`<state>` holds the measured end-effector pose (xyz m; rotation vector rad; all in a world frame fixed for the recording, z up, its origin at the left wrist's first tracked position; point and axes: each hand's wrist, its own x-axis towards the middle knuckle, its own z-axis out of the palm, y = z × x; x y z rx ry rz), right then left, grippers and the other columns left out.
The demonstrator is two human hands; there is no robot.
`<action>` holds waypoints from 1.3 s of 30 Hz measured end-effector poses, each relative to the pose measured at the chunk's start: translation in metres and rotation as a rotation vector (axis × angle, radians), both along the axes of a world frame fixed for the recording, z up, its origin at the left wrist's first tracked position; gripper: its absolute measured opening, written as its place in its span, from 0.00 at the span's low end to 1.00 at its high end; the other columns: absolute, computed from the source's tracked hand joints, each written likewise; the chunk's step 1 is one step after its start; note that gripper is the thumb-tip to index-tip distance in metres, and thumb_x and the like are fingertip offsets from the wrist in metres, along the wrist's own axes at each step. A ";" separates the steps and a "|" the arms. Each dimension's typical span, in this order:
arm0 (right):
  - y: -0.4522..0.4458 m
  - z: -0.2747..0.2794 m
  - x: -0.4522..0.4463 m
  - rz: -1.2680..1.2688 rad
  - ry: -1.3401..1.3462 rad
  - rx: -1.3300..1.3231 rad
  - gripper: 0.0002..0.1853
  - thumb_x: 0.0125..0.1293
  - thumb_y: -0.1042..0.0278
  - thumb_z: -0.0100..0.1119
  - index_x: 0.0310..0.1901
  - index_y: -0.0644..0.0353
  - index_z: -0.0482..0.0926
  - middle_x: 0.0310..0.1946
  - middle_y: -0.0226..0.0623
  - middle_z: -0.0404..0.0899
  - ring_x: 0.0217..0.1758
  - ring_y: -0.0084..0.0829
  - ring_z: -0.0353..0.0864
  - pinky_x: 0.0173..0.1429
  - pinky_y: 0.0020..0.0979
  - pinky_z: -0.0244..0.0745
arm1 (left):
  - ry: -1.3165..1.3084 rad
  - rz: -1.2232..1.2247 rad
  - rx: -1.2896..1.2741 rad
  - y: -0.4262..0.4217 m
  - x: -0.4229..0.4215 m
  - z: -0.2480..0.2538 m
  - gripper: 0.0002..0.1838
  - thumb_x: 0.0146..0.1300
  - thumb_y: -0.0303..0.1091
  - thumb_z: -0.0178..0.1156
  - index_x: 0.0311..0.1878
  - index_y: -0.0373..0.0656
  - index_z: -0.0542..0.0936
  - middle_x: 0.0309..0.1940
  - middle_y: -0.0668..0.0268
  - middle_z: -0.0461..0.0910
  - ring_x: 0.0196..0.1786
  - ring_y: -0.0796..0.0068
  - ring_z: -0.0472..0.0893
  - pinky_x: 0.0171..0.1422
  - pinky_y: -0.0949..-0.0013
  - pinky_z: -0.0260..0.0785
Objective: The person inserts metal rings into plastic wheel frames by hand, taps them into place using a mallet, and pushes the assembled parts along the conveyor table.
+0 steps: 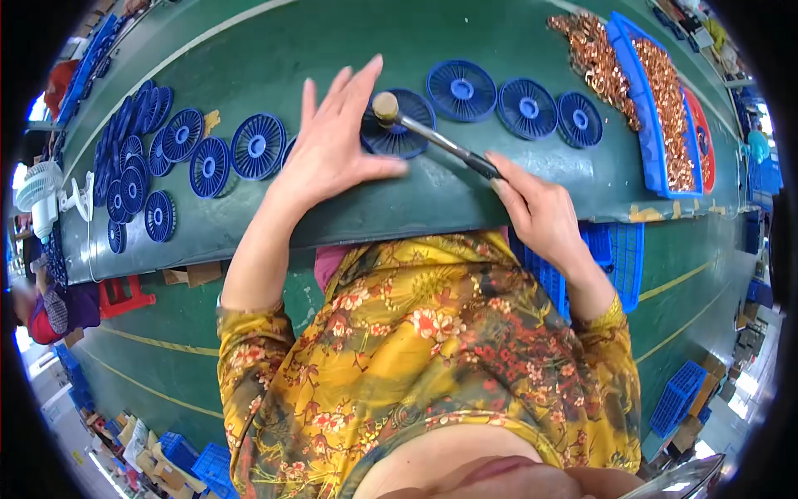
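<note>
My right hand point(540, 204) is wrapped round the dark grip of a small mallet point(440, 143) with a metal shaft. The pale head is over the hub of a blue spoked plastic disc point(416, 112); whether it touches, I cannot tell. Beside that disc, at its left edge, my left hand point(328, 150) has its fingers spread and holds nothing. To the right lie three more such discs, among them a tilted-looking one point(461, 90). Left of my left hand are further discs point(258, 146), one partly hidden behind the wrist.
Many blue discs point(133, 179) crowd the table's left end. At right a blue tray point(652, 137) holds small copper-coloured parts, with a loose heap point(594, 62) beside it and a red container point(700, 141) behind. A white fan point(41, 195) and a seated person point(58, 312) are at far left.
</note>
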<state>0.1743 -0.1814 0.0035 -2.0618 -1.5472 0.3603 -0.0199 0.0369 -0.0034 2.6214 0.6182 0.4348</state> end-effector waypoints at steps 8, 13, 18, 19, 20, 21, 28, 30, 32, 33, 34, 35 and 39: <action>-0.022 0.009 -0.002 0.157 0.242 -0.062 0.16 0.65 0.66 0.60 0.53 0.58 0.80 0.46 0.46 0.82 0.44 0.47 0.83 0.47 0.35 0.78 | 0.105 0.144 0.110 -0.017 -0.072 0.012 0.57 0.38 0.37 0.77 0.73 0.48 0.56 0.61 0.55 0.72 0.74 0.48 0.57 0.76 0.39 0.37; -0.010 0.010 -0.009 0.015 0.174 0.097 0.15 0.66 0.70 0.59 0.53 0.62 0.79 0.48 0.47 0.82 0.44 0.41 0.86 0.47 0.31 0.78 | -0.070 0.109 0.008 -0.025 -0.059 -0.005 0.54 0.40 0.40 0.76 0.72 0.44 0.57 0.61 0.49 0.68 0.68 0.48 0.64 0.75 0.43 0.46; -0.014 0.035 -0.016 0.019 0.423 0.227 0.19 0.67 0.76 0.52 0.59 0.66 0.74 0.34 0.36 0.81 0.28 0.21 0.77 0.36 0.22 0.74 | -0.126 0.182 -0.147 -0.032 -0.047 -0.012 0.56 0.42 0.38 0.74 0.73 0.43 0.51 0.60 0.47 0.67 0.64 0.46 0.66 0.75 0.48 0.51; -0.016 0.028 -0.014 0.065 0.424 0.235 0.19 0.66 0.76 0.52 0.59 0.67 0.74 0.34 0.37 0.82 0.28 0.23 0.79 0.36 0.24 0.74 | -0.138 0.191 -0.158 -0.033 -0.047 -0.014 0.56 0.42 0.38 0.74 0.73 0.43 0.51 0.60 0.47 0.67 0.64 0.46 0.66 0.74 0.49 0.52; -0.017 0.019 -0.013 0.110 0.425 0.243 0.19 0.66 0.76 0.52 0.59 0.67 0.73 0.34 0.38 0.82 0.28 0.25 0.80 0.36 0.26 0.75 | -0.150 0.200 -0.170 -0.034 -0.047 -0.017 0.56 0.43 0.38 0.74 0.73 0.43 0.50 0.60 0.47 0.67 0.65 0.46 0.66 0.74 0.50 0.53; -0.013 0.013 -0.014 0.145 0.269 0.128 0.19 0.66 0.74 0.53 0.58 0.66 0.74 0.37 0.41 0.82 0.31 0.33 0.82 0.37 0.31 0.76 | -0.163 0.208 -0.182 -0.035 -0.046 -0.018 0.56 0.43 0.38 0.73 0.74 0.43 0.49 0.61 0.47 0.66 0.65 0.46 0.66 0.74 0.51 0.54; -0.001 0.019 -0.022 0.219 0.132 0.195 0.18 0.66 0.68 0.57 0.58 0.55 0.76 0.45 0.48 0.82 0.35 0.47 0.82 0.40 0.37 0.78 | -0.214 0.309 -0.342 -0.036 -0.049 -0.021 0.64 0.39 0.38 0.78 0.75 0.48 0.44 0.62 0.53 0.70 0.64 0.52 0.71 0.67 0.58 0.65; 0.013 0.000 -0.022 0.230 0.102 0.049 0.19 0.65 0.68 0.58 0.58 0.54 0.76 0.44 0.47 0.82 0.36 0.46 0.83 0.40 0.37 0.78 | -0.228 0.312 -0.428 -0.034 -0.049 -0.020 0.64 0.39 0.39 0.78 0.75 0.46 0.45 0.65 0.51 0.68 0.67 0.53 0.69 0.70 0.59 0.62; 0.017 0.002 -0.021 0.236 -0.010 -0.049 0.19 0.64 0.68 0.60 0.57 0.54 0.77 0.43 0.46 0.83 0.38 0.46 0.83 0.41 0.37 0.79 | -0.236 0.205 -0.269 -0.032 -0.054 -0.021 0.63 0.39 0.41 0.78 0.75 0.43 0.46 0.66 0.51 0.66 0.69 0.54 0.67 0.72 0.60 0.58; 0.023 0.009 -0.016 0.266 0.002 -0.017 0.18 0.64 0.68 0.60 0.56 0.55 0.77 0.43 0.46 0.83 0.38 0.46 0.83 0.41 0.37 0.79 | -0.252 0.167 -0.177 -0.026 -0.057 -0.021 0.63 0.40 0.41 0.79 0.75 0.42 0.46 0.67 0.50 0.66 0.70 0.55 0.66 0.73 0.60 0.57; 0.022 0.014 -0.015 0.291 0.031 0.001 0.18 0.64 0.68 0.60 0.56 0.56 0.78 0.43 0.46 0.83 0.39 0.46 0.84 0.41 0.37 0.79 | -0.273 0.154 -0.142 -0.020 -0.066 -0.018 0.63 0.40 0.42 0.78 0.75 0.38 0.47 0.69 0.51 0.63 0.73 0.58 0.62 0.75 0.60 0.52; 0.018 0.015 -0.016 0.308 0.065 0.015 0.17 0.64 0.69 0.59 0.55 0.56 0.78 0.43 0.45 0.83 0.39 0.46 0.84 0.41 0.37 0.79 | -0.266 0.168 -0.070 -0.014 -0.076 -0.010 0.63 0.41 0.42 0.78 0.75 0.37 0.46 0.70 0.51 0.62 0.74 0.59 0.59 0.76 0.58 0.49; 0.010 0.017 -0.016 0.347 0.336 -0.117 0.17 0.65 0.70 0.59 0.55 0.58 0.79 0.41 0.42 0.84 0.35 0.42 0.84 0.41 0.35 0.79 | -0.182 0.351 0.216 0.018 -0.110 -0.004 0.58 0.39 0.49 0.76 0.72 0.41 0.56 0.68 0.47 0.61 0.75 0.46 0.52 0.78 0.46 0.39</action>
